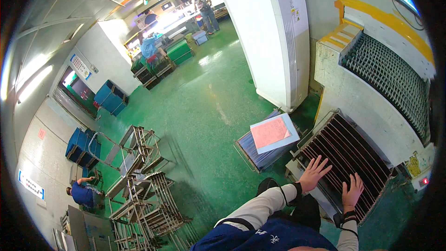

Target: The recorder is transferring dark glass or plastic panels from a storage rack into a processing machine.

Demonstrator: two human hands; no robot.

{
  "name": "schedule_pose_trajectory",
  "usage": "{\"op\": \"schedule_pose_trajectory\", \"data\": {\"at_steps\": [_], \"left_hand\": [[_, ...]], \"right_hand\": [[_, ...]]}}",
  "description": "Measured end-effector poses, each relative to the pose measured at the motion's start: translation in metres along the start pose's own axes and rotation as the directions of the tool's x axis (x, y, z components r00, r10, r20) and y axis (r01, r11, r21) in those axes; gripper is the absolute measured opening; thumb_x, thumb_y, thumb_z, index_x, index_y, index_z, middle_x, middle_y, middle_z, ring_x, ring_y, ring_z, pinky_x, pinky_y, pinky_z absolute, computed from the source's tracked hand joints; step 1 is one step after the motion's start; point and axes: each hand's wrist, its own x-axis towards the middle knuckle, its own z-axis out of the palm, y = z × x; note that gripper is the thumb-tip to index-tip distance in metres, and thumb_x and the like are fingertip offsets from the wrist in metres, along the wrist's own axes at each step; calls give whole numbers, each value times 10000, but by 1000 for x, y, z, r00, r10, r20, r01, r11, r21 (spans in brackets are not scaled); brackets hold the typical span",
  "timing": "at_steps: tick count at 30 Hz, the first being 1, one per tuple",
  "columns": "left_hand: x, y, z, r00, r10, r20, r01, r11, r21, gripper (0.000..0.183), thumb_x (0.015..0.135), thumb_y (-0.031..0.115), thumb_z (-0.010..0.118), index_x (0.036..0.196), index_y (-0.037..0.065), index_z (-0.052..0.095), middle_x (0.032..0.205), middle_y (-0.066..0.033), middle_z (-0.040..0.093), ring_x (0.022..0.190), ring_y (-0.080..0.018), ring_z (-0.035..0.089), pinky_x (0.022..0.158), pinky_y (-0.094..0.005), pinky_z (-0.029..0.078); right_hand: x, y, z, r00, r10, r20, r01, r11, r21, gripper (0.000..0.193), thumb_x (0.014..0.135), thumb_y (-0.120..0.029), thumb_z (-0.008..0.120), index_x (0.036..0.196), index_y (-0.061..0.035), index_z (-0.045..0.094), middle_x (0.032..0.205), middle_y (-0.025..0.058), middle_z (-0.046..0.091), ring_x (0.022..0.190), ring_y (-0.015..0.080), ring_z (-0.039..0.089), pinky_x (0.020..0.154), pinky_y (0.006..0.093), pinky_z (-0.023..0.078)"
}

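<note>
A dark slotted rack (346,146) with a metal frame stands in front of me at the lower right. Thin, copper-coloured edges run across it in rows. Over its near left part is my left hand (315,175), fingers spread and holding nothing visible. My right hand (353,189) lies over the near middle of the rack with its fingers apart, slightly bent. Both palms face down. Whether the fingertips touch the edges I cannot tell. Dark bands circle both wrists.
Beyond the rack is a machine with a roller conveyor (390,69). A blue rack (265,151) beside me carries a pink sheet (270,133). A tall white cabinet (274,42) stands ahead. Metal trolleys (139,176) are at left; a person in blue (83,194) is beyond them.
</note>
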Motion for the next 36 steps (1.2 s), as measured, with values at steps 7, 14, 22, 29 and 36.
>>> {"op": "schedule_pose_trajectory", "data": {"at_steps": [7, 14, 22, 29, 36], "left_hand": [[1, -1, 1, 1000, 3, 8, -3, 1000, -3, 1034, 802, -61, 664, 1730, 208, 296, 1820, -151, 147, 1683, -447, 48, 1345, -624, 112], [0, -4, 9, 998, 19, -52, -19, 1000, 9, 1035, 803, -54, 679, 1728, 213, 299, 1815, -156, 166, 1682, -448, 65, 1345, -622, 118], [1, -1, 3, 1000, -2, 6, 2, 1000, 11, 1035, 806, -58, 680, 1728, 215, 299, 1816, -154, 165, 1683, -443, 67, 1346, -616, 124], [1, 1, 0, 1000, -7, 23, 7, 1000, 2, 1043, 799, -73, 669, 1729, 215, 294, 1820, -151, 153, 1684, -443, 55, 1348, -615, 117], [1, 1, -4, 1000, -4, 19, 4, 1000, -13, 1049, 793, -75, 668, 1728, 214, 292, 1821, -148, 149, 1684, -442, 49, 1348, -620, 116]], "right_hand": [[0, -1, -1, 999, 22, 24, -23, 1000, 17, 518, 997, -333, 687, 1449, -83, 632, 1608, 133, 526, 1484, 393, 452, 1233, 587, 321], [0, -2, -2, 1000, 11, 15, -12, 1000, 11, 524, 985, -321, 706, 1450, -92, 629, 1603, 132, 526, 1481, 394, 460, 1228, 583, 335], [1, -1, -2, 1000, 13, 20, -13, 1000, 11, 523, 987, -321, 704, 1451, -91, 629, 1605, 130, 525, 1484, 393, 459, 1226, 589, 338], [1, -3, -5, 999, 33, 41, -34, 999, 3, 527, 990, -332, 696, 1453, -88, 631, 1605, 133, 523, 1493, 389, 453, 1231, 585, 334], [1, -4, -5, 999, 31, 37, -32, 999, 25, 507, 1009, -336, 661, 1443, -76, 635, 1608, 145, 522, 1487, 391, 445, 1238, 572, 305]]}}
